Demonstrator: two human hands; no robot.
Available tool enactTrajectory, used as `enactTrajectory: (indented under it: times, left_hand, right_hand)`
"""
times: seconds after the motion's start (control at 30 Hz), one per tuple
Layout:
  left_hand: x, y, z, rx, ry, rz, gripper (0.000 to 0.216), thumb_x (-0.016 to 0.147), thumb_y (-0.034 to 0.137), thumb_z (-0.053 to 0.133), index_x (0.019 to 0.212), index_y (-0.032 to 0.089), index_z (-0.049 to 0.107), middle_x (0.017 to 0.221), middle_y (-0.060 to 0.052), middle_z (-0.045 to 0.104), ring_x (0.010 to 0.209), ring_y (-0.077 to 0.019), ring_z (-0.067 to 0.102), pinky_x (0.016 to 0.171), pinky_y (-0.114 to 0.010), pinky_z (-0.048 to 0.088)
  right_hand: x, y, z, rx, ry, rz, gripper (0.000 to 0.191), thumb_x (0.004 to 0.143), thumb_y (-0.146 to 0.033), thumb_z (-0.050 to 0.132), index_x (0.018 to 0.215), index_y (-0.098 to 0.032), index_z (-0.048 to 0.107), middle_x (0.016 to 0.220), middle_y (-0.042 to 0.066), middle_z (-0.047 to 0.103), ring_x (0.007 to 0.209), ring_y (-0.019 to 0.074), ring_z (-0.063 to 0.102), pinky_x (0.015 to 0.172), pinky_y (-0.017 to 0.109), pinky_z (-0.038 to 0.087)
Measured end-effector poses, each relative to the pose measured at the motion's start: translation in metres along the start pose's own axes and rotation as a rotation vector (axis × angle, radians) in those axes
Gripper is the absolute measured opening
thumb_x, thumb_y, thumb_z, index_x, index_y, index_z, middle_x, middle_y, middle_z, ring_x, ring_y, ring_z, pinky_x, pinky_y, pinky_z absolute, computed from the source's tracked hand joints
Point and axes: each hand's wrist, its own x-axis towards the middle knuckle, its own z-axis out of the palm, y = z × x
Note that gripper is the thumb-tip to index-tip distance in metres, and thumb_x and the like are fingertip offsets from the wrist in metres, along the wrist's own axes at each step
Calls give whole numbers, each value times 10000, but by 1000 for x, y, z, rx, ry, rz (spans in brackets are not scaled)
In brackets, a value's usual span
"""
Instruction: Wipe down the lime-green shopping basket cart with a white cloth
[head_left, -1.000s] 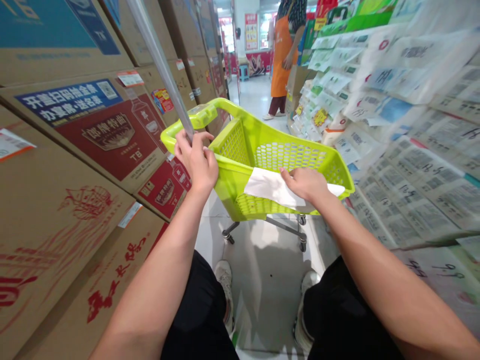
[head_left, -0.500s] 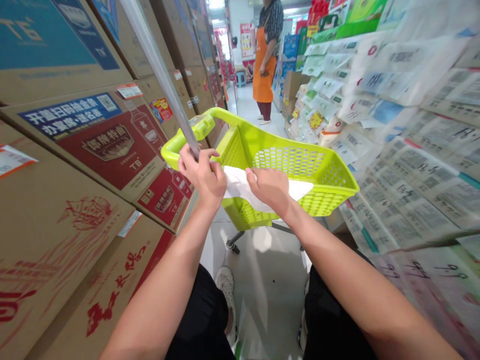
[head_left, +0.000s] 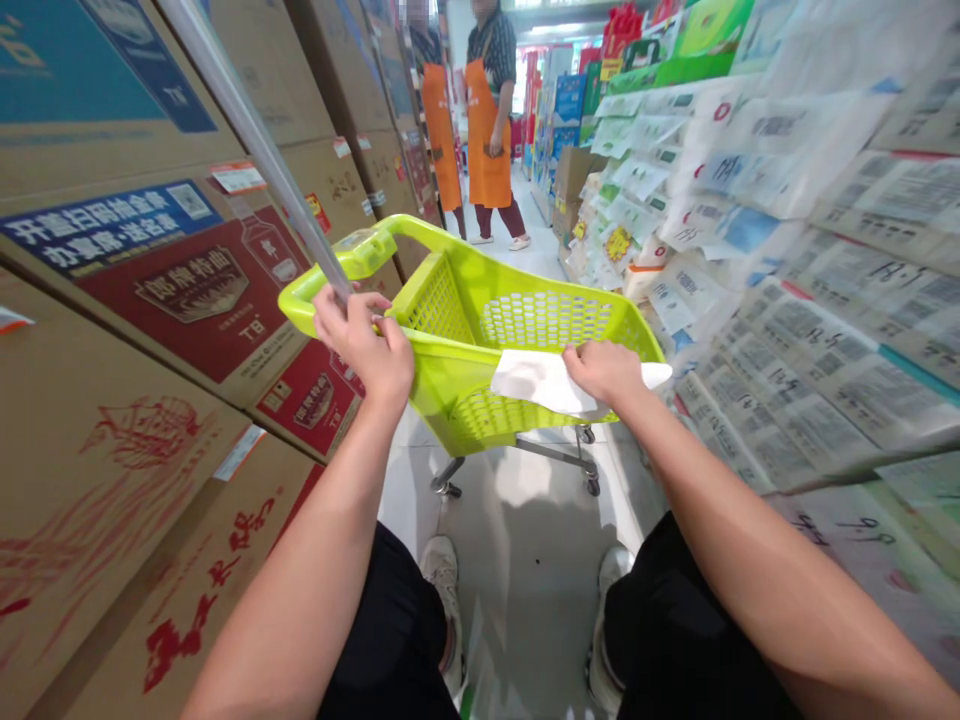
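A lime-green shopping cart (head_left: 551, 315) stands crosswise in front of me, its handle end to the left. My left hand (head_left: 367, 340) is closed around the lower visible part of a grey metal pole (head_left: 259, 140), beside the cart's handle. The pole slants up to the upper left; its lower end is hidden. My right hand (head_left: 606, 372) presses a white cloth (head_left: 529, 380) onto the cart's near rim, toward the far right end. The cloth drapes over the rim and sticks out on both sides of the hand.
Stacked cardboard cartons (head_left: 165, 400) wall the left side. Packs of tissue paper (head_left: 787, 350) with handwritten prices line the right. Down the aisle stands a person in an orange apron (head_left: 489, 130), with a similar figure, possibly a reflection, beside them. Pale floor tiles (head_left: 517, 580) lie below.
My right hand has slid the white cloth rightward along the cart's rim. The cart, pole and left hand now appear farther left, and the view has shifted. A second orange-aproned figure shows.
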Motion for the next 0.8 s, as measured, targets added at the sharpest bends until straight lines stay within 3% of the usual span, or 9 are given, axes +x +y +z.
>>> enactTrajectory:
  times: [0.1,0.27,0.4,0.53,0.8]
  left_hand:
    - [-8,17,1,5,33,-1,136,851,169,490,934,238,572,1251,-134,563,1369,-329,526,1159,-587,326]
    - [-25,42,0,-5,14,32,275,782,132,504,1029,244,545,1269,-135,565,1388,-315,502,1204,-530,320]
    - [-29,47,-2,-89,4,41,315,822,148,468,1122,226,525,1262,-124,572,1429,-298,459,1242,-488,255]
    - [-23,39,-2,-61,-29,55,308,854,134,459,1144,221,518,1252,-126,587,1402,-283,487,1226,-456,274]
    - [-7,19,5,-7,-5,-20,306,812,120,506,1093,235,472,1208,-98,569,1385,-277,498,1221,-470,290]
  right_hand:
    - [-2,-25,0,44,71,-42,679,1073,-470,228,1044,-156,829,1065,205,799,1023,361,759,787,397,508]
    - [-12,-92,-14,243,177,-380,633,1111,-513,195,1111,-257,774,1112,84,811,1013,269,744,774,330,459]
    - [-12,-105,-20,275,193,-494,627,1118,-567,206,1132,-270,758,1198,49,795,1069,247,719,803,310,437]
    - [-1,-74,-12,158,133,-410,739,1093,-651,171,1124,-237,782,1127,109,803,1046,287,726,825,331,444]
    - [21,40,8,-51,58,-38,709,1088,-551,202,1134,-208,821,1074,178,801,1057,351,749,799,369,473]
